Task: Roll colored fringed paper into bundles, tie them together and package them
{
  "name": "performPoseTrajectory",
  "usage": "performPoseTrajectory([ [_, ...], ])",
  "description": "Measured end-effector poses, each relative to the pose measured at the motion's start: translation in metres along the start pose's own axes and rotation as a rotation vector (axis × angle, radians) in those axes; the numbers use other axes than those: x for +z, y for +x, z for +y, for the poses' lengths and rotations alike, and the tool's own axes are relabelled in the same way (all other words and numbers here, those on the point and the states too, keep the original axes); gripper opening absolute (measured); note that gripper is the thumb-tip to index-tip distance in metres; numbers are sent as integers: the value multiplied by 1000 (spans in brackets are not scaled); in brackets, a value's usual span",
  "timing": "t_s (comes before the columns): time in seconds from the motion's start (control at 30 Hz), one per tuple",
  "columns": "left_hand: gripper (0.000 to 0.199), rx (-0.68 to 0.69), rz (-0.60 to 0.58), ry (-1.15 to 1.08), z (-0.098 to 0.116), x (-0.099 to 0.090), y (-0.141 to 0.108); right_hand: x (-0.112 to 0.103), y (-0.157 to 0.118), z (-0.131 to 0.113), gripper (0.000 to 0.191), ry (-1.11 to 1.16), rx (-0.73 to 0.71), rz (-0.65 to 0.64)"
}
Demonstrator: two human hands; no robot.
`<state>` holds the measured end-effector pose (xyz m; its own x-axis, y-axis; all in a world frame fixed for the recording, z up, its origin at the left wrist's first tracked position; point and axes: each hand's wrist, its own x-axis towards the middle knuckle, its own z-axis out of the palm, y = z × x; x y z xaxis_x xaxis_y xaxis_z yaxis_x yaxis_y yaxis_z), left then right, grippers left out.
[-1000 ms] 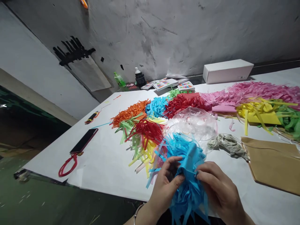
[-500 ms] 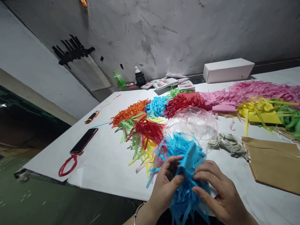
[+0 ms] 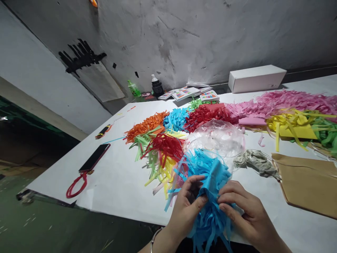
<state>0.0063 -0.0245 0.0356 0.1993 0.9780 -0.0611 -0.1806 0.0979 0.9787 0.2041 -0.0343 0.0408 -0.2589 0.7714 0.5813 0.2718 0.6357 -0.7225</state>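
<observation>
– Where's the blue paper fringe [image 3: 214,175]?
– Over the white table's near edge [image 3: 118,186], pinched in the left hand [image 3: 188,207]; the right hand [image 3: 247,211] touches its side, grip unclear

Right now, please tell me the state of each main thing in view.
Left hand: pinching the blue fringed paper
Right hand: fingertips against this paper, grip unclear
Blue fringed paper: gathered at the middle, strips loose
Clear plastic bag: crumpled
Phone: lying flat, screen dark
Red strap: looped
White box: looks closed
Grey bundle: crumpled
Brown sheet: lying flat
Pink fringed paper: heaped
Orange fringed paper: bunched
</observation>
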Motion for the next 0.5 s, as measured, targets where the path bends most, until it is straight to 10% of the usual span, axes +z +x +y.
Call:
performPoseTrajectory([
  [0.5,46,11,9,16,1,0,0,2,0,3,9,-6,12,-20],
])
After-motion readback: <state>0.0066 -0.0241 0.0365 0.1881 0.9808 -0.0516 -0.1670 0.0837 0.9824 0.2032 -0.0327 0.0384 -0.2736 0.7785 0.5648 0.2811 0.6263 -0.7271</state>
